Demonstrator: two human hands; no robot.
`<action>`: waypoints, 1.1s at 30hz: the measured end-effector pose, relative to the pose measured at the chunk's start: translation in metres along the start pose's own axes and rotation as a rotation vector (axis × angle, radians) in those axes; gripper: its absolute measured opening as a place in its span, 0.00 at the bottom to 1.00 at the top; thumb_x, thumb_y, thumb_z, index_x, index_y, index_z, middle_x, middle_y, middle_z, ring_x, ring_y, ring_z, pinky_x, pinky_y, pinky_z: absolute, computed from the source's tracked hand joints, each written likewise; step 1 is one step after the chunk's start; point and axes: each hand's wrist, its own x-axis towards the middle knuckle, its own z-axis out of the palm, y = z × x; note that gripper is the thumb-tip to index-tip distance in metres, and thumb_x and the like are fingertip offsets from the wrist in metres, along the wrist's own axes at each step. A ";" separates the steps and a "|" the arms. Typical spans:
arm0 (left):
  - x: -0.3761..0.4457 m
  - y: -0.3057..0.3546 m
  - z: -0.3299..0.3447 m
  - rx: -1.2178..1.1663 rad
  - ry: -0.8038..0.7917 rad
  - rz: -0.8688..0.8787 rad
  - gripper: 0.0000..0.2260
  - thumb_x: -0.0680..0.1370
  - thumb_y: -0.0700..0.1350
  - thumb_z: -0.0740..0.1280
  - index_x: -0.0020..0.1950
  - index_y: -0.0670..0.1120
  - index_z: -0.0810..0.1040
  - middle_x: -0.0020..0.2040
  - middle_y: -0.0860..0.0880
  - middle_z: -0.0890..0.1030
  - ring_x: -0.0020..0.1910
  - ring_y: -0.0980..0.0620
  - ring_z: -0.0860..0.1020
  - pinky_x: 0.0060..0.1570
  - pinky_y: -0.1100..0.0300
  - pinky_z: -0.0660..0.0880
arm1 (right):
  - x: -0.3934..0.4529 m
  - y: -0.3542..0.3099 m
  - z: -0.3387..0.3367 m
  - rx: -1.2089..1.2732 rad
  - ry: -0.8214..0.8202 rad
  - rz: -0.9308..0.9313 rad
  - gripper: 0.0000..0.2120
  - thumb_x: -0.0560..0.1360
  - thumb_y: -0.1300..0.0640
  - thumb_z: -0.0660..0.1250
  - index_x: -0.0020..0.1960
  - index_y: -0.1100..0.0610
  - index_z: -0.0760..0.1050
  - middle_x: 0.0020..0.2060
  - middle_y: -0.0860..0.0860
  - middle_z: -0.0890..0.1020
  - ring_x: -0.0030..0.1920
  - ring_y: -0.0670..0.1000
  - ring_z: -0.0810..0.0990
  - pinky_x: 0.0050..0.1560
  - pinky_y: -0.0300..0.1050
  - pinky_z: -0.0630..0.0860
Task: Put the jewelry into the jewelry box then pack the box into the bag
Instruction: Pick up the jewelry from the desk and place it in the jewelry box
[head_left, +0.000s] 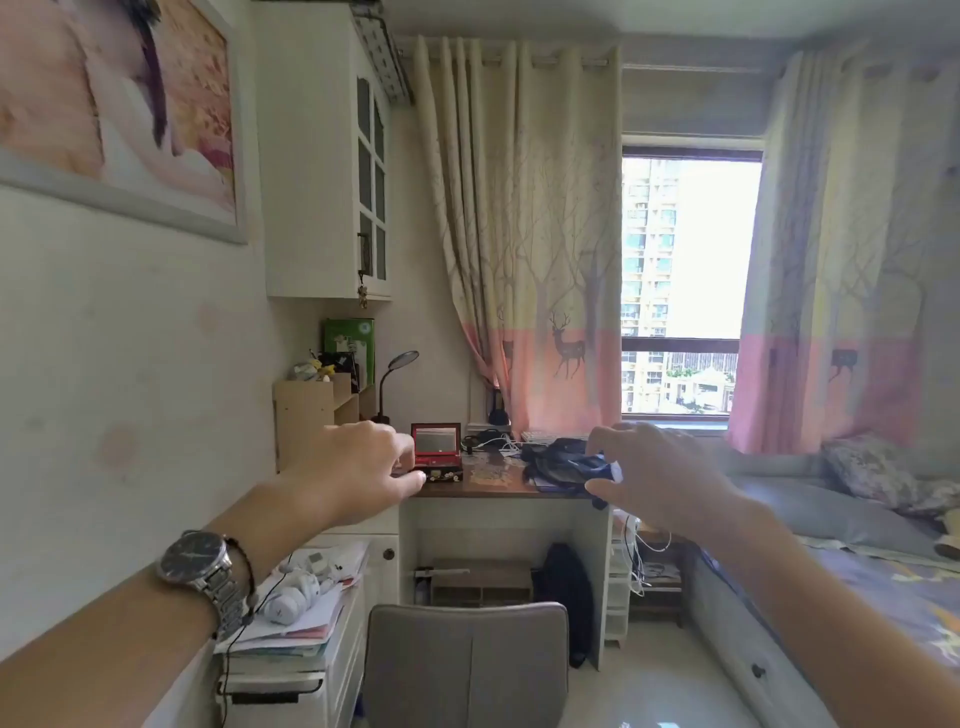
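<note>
Reaching over desk (498, 486): left hand (358, 470) curled beside open jewelry box (437, 451), contents of grip unclear; right hand (654, 467) pinching dark bag (558, 462); jewelry too small to discern.

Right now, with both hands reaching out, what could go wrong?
The jewelry box stands open near the front edge of the desk; the left hand reaching beside it might knock it off. The dark bag lies crumpled, partly over the edge, so the right hand could drag it down. Cables behind might snag.
</note>
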 end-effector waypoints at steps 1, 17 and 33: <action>0.011 -0.008 0.005 0.020 0.002 0.009 0.14 0.76 0.61 0.59 0.50 0.53 0.76 0.44 0.56 0.78 0.41 0.55 0.75 0.34 0.60 0.64 | 0.014 -0.001 0.009 0.013 0.008 0.005 0.14 0.74 0.45 0.64 0.56 0.49 0.73 0.50 0.46 0.81 0.40 0.47 0.73 0.39 0.39 0.64; 0.193 -0.067 0.119 -0.018 -0.003 0.244 0.16 0.76 0.62 0.58 0.53 0.53 0.77 0.51 0.54 0.80 0.47 0.52 0.77 0.41 0.56 0.71 | 0.139 0.039 0.113 -0.046 0.003 0.193 0.13 0.72 0.46 0.65 0.54 0.48 0.74 0.51 0.45 0.81 0.49 0.50 0.78 0.52 0.45 0.73; 0.428 0.073 0.240 -0.064 0.025 0.339 0.15 0.76 0.61 0.58 0.52 0.54 0.77 0.50 0.55 0.79 0.48 0.51 0.77 0.41 0.57 0.67 | 0.221 0.281 0.215 -0.067 -0.018 0.233 0.14 0.73 0.46 0.64 0.57 0.49 0.74 0.50 0.45 0.82 0.50 0.48 0.78 0.54 0.44 0.73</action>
